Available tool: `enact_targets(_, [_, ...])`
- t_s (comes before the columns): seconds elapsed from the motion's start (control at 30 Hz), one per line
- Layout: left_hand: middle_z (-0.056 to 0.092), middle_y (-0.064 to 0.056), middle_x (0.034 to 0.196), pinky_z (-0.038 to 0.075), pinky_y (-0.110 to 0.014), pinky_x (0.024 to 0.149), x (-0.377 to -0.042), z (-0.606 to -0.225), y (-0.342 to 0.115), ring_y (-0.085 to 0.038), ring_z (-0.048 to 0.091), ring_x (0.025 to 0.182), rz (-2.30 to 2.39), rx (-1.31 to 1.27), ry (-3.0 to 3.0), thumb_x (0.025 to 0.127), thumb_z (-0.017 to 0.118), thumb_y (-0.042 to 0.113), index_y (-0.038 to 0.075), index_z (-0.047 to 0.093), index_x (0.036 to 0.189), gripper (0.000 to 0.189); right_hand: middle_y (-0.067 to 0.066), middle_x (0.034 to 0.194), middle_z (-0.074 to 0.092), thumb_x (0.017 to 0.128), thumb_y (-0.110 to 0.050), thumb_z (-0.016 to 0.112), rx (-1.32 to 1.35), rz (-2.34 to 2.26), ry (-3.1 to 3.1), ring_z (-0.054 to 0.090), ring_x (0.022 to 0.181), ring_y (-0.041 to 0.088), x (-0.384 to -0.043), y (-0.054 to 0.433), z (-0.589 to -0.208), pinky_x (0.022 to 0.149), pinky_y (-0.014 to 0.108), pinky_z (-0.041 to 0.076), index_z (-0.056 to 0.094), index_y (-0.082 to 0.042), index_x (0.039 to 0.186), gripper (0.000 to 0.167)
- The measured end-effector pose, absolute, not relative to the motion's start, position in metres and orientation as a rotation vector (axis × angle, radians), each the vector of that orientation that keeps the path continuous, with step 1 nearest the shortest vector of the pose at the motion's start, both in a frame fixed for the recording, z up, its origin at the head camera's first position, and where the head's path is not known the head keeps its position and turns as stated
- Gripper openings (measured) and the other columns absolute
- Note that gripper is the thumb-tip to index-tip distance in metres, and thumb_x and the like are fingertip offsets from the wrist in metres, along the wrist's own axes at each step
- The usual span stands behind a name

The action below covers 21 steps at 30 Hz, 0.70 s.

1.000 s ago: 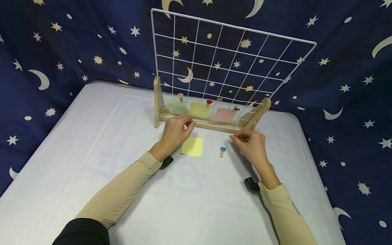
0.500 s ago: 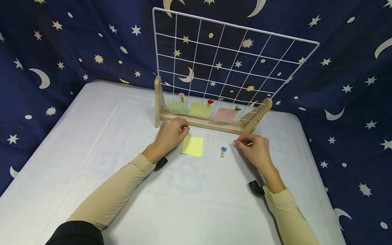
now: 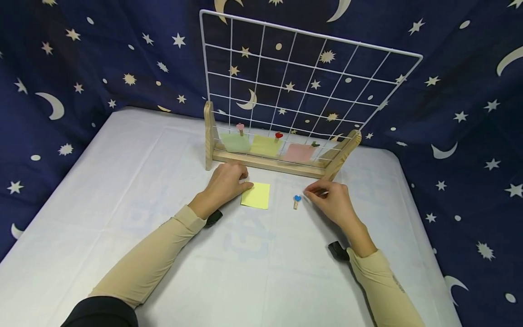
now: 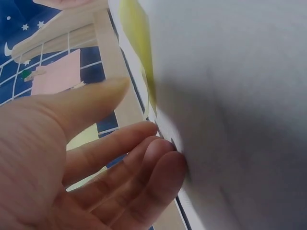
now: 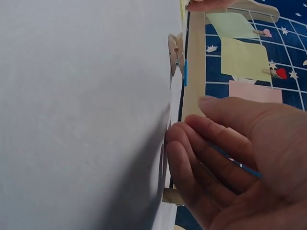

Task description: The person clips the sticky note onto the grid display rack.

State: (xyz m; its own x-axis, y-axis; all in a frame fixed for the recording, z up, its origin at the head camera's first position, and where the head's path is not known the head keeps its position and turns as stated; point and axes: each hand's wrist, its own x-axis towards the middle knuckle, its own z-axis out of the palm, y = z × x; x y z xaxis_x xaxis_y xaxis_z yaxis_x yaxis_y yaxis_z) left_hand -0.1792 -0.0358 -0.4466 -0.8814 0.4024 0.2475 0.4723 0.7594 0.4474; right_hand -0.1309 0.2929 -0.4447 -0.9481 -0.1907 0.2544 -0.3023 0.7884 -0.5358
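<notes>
A yellow sticky note [image 3: 256, 197] lies on the white table in front of the wire grid. My left hand [image 3: 224, 185] is at its left edge, thumb tip overlapping the note's upper left corner in the head view. In the left wrist view the thumb and fingers are apart with nothing between them, and the note [image 4: 137, 38] curls up slightly beyond. A small wooden clothespin with a blue heart [image 3: 296, 200] lies right of the note. Just right of the clothespin, my right hand [image 3: 332, 200] hovers with relaxed fingers; the right wrist view shows the clothespin [image 5: 175, 53] beyond the empty fingers.
A white wire grid [image 3: 304, 86] stands on a wooden base [image 3: 269, 164] at the back. Clipped low on it are a green note [image 3: 235, 142], a yellow note [image 3: 265, 146] and a pink note [image 3: 299, 153], each with a clothespin. Starry dark-blue cloth [image 3: 135, 59] surrounds the table.
My left hand has drawn back left and down from the grid's base, its thumb now spread over the note's corner. My right hand has come slightly lower and nearer to the clothespin.
</notes>
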Motion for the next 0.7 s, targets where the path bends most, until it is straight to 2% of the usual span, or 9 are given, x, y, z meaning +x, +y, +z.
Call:
enact_targets(0.2, [0.063, -0.002, 0.085, 0.048, -0.035, 0.067, -0.177, -0.446, -0.034, -0.017, 0.056, 0.075, -0.730, -0.737, -2.858, 0.077, 0.096, 0.029, 0.007, 0.076, 0.087, 0.031, 0.001, 0.091, 0.080, 0.092, -0.019, 0.084, 0.416, 0.922, -2.824, 0.073, 0.077, 0.015, -0.128, 0.288, -0.445, 0.068, 0.023, 0.057, 0.083, -0.013, 0.098, 0.009])
enact_targets(0.43, [0.067, -0.004, 0.090, 0.053, -0.036, 0.071, -0.176, -0.447, -0.032, -0.019, 0.062, 0.079, -0.754, -0.760, -2.857, 0.080, 0.094, 0.021, 0.008, 0.077, 0.090, 0.024, 0.003, 0.094, 0.076, 0.087, -0.021, 0.088, 0.464, 0.977, -2.879, 0.071, 0.080, 0.014, -0.126, 0.284, -0.445, 0.071, 0.024, 0.060, 0.082, -0.010, 0.103, 0.020])
enact_targets(0.7, [0.069, -0.002, 0.084, 0.052, -0.035, 0.069, -0.176, -0.448, -0.031, -0.018, 0.062, 0.077, -0.766, -0.755, -2.850, 0.084, 0.086, 0.005, 0.010, 0.073, 0.084, 0.013, 0.002, 0.092, 0.074, 0.085, -0.018, 0.090, 0.481, 1.017, -2.903, 0.070, 0.080, 0.014, -0.124, 0.280, -0.445, 0.074, 0.032, 0.062, 0.082, -0.012, 0.100, 0.018])
